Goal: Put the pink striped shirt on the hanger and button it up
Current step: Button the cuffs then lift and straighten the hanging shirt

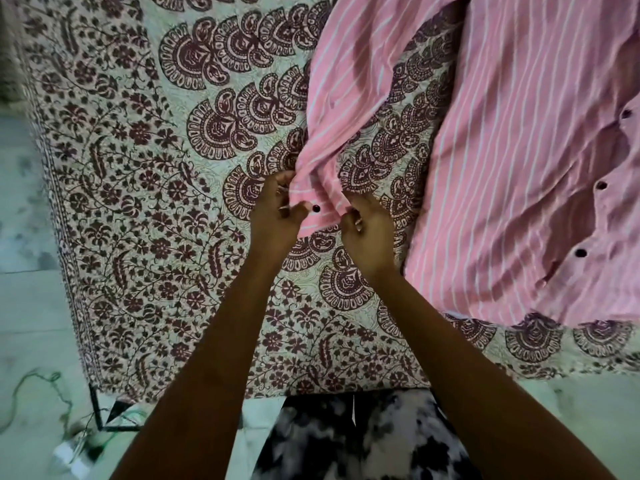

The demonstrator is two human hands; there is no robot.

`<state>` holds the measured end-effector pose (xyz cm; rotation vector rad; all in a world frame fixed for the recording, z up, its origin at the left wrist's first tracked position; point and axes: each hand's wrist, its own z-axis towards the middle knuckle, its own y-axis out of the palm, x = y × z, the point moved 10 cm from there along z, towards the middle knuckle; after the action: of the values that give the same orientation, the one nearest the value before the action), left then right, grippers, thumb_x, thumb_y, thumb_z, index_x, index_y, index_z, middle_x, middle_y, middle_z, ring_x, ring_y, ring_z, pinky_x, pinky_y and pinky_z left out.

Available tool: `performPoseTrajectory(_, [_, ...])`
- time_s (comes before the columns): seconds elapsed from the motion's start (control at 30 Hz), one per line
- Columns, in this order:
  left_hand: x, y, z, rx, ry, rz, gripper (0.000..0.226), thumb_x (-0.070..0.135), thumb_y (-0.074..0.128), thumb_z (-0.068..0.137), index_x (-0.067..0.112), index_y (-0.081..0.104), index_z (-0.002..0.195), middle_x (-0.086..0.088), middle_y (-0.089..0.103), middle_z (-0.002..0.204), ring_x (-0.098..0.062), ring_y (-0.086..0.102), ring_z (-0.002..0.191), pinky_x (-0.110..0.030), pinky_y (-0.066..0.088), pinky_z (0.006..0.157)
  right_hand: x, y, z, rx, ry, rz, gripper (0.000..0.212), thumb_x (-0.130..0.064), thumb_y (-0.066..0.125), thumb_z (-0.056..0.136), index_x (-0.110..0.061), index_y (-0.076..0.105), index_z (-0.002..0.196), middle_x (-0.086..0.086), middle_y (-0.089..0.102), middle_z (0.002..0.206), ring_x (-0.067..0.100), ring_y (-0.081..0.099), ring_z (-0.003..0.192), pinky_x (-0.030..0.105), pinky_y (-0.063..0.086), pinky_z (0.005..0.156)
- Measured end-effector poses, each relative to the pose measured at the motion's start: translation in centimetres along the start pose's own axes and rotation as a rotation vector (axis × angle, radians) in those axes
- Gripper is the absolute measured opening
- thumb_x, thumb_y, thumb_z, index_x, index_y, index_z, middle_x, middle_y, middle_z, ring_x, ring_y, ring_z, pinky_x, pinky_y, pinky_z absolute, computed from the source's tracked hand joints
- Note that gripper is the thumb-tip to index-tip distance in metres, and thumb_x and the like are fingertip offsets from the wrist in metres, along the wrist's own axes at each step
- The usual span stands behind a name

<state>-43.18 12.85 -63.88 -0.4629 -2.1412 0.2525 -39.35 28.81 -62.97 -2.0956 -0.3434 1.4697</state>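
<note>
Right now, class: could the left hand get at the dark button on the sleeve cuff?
Probably yes. The left hand already pinches the sleeve cuff, its thumb just beside the dark button, which lies uncovered. The right hand holds the cuff's other edge, not blocking.

No readable text, label, brand, number or sign is to be found anywhere in the view. Only patterns are carried by the fabrics: white stripes on the pink striped shirt [512,161] and a maroon floral and paisley print on the bedspread [145,209], none of it forming letters.
</note>
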Motion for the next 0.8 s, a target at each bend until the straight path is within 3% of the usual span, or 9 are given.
performPoseTrajectory(0.13, [0.0,1.3,-0.9,-0.112,-0.066,-0.208,0.06,-0.009,0.062,0.078,0.023,0.04,0.123,0.003,0.067,0.101,-0.001,0.066,0.082,-0.026,0.057,0.07,0.7,0.4,0.5,-0.015,0.161,0.26,0.027,-0.006,0.05,0.084,-0.004,0.064,0.108,0.01,0.058,0.095,0.009,0.051,0.073,0.005,0.038,0.059])
performPoseTrajectory(0.27, [1.0,1.2,-1.0,-0.06,-0.051,-0.275,0.057,-0.008,0.061,0.078,0.021,0.043,0.124,-0.004,0.07,0.1,-0.014,0.069,0.085,-0.035,0.057,0.072,-0.9,-0.5,0.9,0.012,0.086,0.352,0.02,-0.004,0.055,0.086,-0.006,0.064,0.103,0.004,0.056,0.096,-0.005,0.052,0.079,0.008,0.043,0.064])
performPoseTrajectory(0.4, [3.9,-0.7,-1.2,0.106,0.139,-0.287,0.05,-0.006,0.057,0.08,0.025,0.037,0.114,-0.006,0.069,0.095,-0.02,0.068,0.082,-0.042,0.056,0.073,-1.8,-2.2,1.4,0.07,0.018,0.371,0.013,-0.008,0.052,0.088,-0.005,0.064,0.094,-0.01,0.059,0.075,0.0,0.052,0.068,0.02,0.042,0.061])
performPoseTrajectory(0.5, [6.4,-1.6,-1.8,0.21,0.317,-0.152,0.043,-0.001,0.058,0.081,0.024,0.04,0.111,-0.01,0.066,0.098,-0.016,0.067,0.077,-0.024,0.053,0.061,-2.2,-2.7,1.6,0.066,-0.025,0.298,0.011,-0.009,0.055,0.086,-0.005,0.063,0.092,-0.019,0.049,0.064,-0.006,0.048,0.061,0.013,0.035,0.059])
performPoseTrajectory(0.6, [8.1,-0.5,-1.8,0.179,0.476,0.154,0.021,0.006,0.059,0.082,0.01,0.062,0.102,-0.004,0.068,0.098,-0.009,0.061,0.075,-0.016,0.043,0.064,-1.7,-2.6,1.7,0.068,0.049,0.402,0.007,-0.01,0.057,0.083,-0.01,0.063,0.086,-0.012,0.047,0.056,0.001,0.041,0.053,0.022,0.034,0.052])
performPoseTrajectory(0.7, [7.7,0.5,-1.4,0.125,0.458,0.24,0.027,0.009,0.065,0.079,0.009,0.066,0.105,-0.003,0.067,0.102,-0.01,0.06,0.086,-0.019,0.046,0.075,-1.4,-2.3,1.8,0.031,0.119,0.548,0.008,-0.003,0.056,0.087,0.0,0.064,0.087,0.009,0.055,0.059,0.003,0.047,0.048,0.017,0.039,0.048])
performPoseTrajectory(0.8, [7.4,0.7,-1.1,0.115,0.422,0.289,0.031,0.005,0.067,0.076,0.01,0.068,0.106,-0.003,0.069,0.105,-0.011,0.063,0.088,-0.022,0.049,0.08,-1.6,-2.5,1.5,0.017,0.11,0.564,0.009,-0.002,0.056,0.089,0.0,0.065,0.088,0.011,0.06,0.065,0.006,0.051,0.053,0.017,0.041,0.052])
